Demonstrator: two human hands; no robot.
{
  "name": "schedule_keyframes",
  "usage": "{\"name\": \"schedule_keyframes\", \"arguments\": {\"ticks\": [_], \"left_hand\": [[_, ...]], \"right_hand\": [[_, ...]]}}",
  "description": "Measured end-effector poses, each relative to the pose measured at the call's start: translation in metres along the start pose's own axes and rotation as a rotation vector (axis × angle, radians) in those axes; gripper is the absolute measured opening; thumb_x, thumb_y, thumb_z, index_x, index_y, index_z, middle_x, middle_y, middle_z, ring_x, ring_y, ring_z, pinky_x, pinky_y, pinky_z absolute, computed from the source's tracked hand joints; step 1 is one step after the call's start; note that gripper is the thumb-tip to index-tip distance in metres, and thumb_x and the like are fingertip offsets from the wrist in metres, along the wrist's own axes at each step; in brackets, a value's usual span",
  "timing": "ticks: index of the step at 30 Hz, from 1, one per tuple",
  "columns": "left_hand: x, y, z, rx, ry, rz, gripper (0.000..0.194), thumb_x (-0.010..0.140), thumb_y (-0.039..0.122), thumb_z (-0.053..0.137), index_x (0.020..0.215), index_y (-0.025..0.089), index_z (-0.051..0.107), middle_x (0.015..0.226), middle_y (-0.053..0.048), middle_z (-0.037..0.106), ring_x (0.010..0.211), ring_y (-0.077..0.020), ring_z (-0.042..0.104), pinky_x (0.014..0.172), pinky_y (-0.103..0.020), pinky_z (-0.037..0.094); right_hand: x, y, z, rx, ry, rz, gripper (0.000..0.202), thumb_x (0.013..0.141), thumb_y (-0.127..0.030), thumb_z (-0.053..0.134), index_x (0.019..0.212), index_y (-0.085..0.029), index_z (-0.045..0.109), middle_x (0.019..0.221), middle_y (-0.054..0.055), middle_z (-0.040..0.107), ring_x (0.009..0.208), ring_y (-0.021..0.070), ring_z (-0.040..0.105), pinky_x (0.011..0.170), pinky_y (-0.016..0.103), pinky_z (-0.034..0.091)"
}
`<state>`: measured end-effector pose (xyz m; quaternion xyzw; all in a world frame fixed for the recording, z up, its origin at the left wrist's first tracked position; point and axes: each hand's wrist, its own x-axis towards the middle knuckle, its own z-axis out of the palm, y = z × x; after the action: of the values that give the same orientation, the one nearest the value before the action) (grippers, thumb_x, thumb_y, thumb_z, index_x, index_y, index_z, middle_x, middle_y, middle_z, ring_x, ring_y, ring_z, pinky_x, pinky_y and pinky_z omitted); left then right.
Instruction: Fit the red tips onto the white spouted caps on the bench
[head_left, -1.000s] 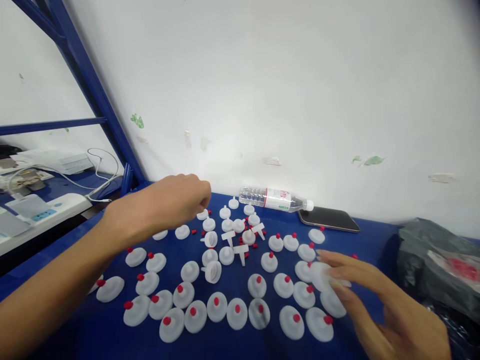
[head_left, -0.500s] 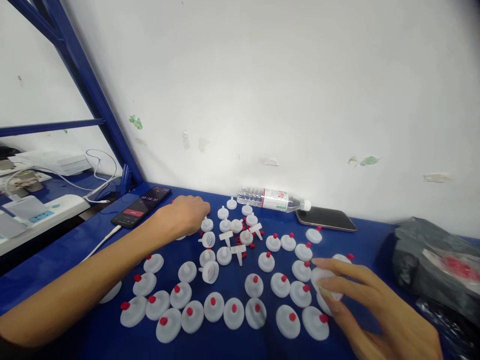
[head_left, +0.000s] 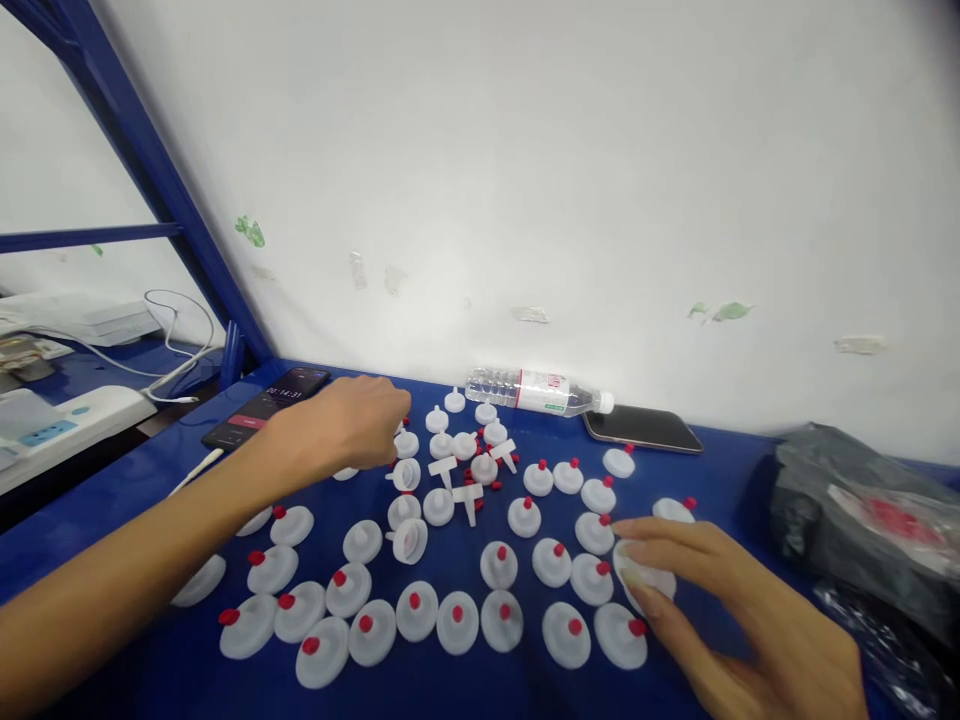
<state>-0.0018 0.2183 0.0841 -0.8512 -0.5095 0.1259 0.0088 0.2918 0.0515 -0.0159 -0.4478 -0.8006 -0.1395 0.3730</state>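
Note:
Many round white plastic lids with short spouts lie over the blue table (head_left: 442, 690), and many carry a small red tip, like this front lid (head_left: 459, 628). My left hand (head_left: 367, 420) is curled at the back left, among lids near the phone. Its fingertips are turned away, and what they pinch is hidden. My right hand (head_left: 735, 610) reaches in from the right, thumb and fingers closed about a white lid (head_left: 660, 585); the fingers partly cover it. Lids without red tips, such as this spouted lid (head_left: 437, 507), cluster centrally around loose red tips (head_left: 480, 505) and white T-shaped pieces (head_left: 469, 495).
Against the wall lies a clear plastic bottle (head_left: 540, 391), beside a dark phone (head_left: 643, 428). A lit phone (head_left: 259, 405) with a white cable is behind my left forearm. A grey plastic bag (head_left: 840, 500) sits at right, a power strip (head_left: 82, 430) at far left.
The view has shifted slightly, so things on the table sit a little further left. My right hand has lowered the white lid slightly; my left hand stays curled in about the same place.

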Motion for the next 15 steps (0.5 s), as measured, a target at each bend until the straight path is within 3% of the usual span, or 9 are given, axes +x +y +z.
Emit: {"name": "schedule_keyframes", "arguments": {"ticks": [4,8,11,13,15], "left_hand": [[-0.013,0.015,-0.013,-0.083,0.097,0.106,0.022,0.088,0.026,0.055,0.070,0.021,0.066,0.066,-0.005,0.068,0.052,-0.0159,0.057,0.051,-0.030,0.034],[-0.026,0.049,-0.018,-0.555,0.179,0.285,0.020,0.092,0.032,0.060,0.086,0.025,0.077,0.075,0.001,0.074,0.059,-0.0122,0.063,0.055,-0.024,0.045],[-0.034,0.074,-0.016,-0.905,0.024,0.371,0.018,0.094,0.033,0.065,0.099,0.022,0.079,0.076,0.000,0.076,0.063,-0.0122,0.069,0.056,-0.020,0.050],[-0.038,0.087,-0.010,-1.036,-0.090,0.397,0.019,0.095,0.032,0.065,0.103,0.021,0.078,0.080,0.000,0.078,0.067,-0.0125,0.072,0.057,-0.019,0.052],[-0.042,0.096,-0.003,-1.101,-0.115,0.426,0.018,0.096,0.029,0.064,0.105,0.023,0.079,0.082,0.001,0.078,0.070,-0.0110,0.072,0.058,-0.016,0.051]], "right_hand": [[-0.003,-0.001,0.003,-0.027,0.070,0.069,0.025,0.102,-0.038,0.061,0.121,-0.022,0.058,0.093,0.003,0.080,0.079,0.0175,0.079,0.075,0.022,0.064],[-0.004,-0.006,0.000,0.013,0.071,0.070,0.029,0.102,-0.044,0.061,0.122,-0.023,0.054,0.090,0.003,0.079,0.075,0.0180,0.078,0.066,0.023,0.064],[0.000,-0.011,-0.003,0.022,0.087,0.061,0.032,0.103,-0.048,0.057,0.121,-0.022,0.053,0.084,0.003,0.078,0.068,0.0169,0.076,0.060,0.023,0.061],[0.004,-0.013,-0.004,0.019,0.095,0.045,0.032,0.104,-0.049,0.055,0.119,-0.021,0.053,0.081,0.002,0.078,0.063,0.0154,0.074,0.058,0.022,0.060],[0.007,-0.015,-0.004,0.003,0.105,0.026,0.031,0.105,-0.048,0.054,0.118,-0.019,0.053,0.079,0.003,0.078,0.061,0.0147,0.074,0.058,0.021,0.060]]}}
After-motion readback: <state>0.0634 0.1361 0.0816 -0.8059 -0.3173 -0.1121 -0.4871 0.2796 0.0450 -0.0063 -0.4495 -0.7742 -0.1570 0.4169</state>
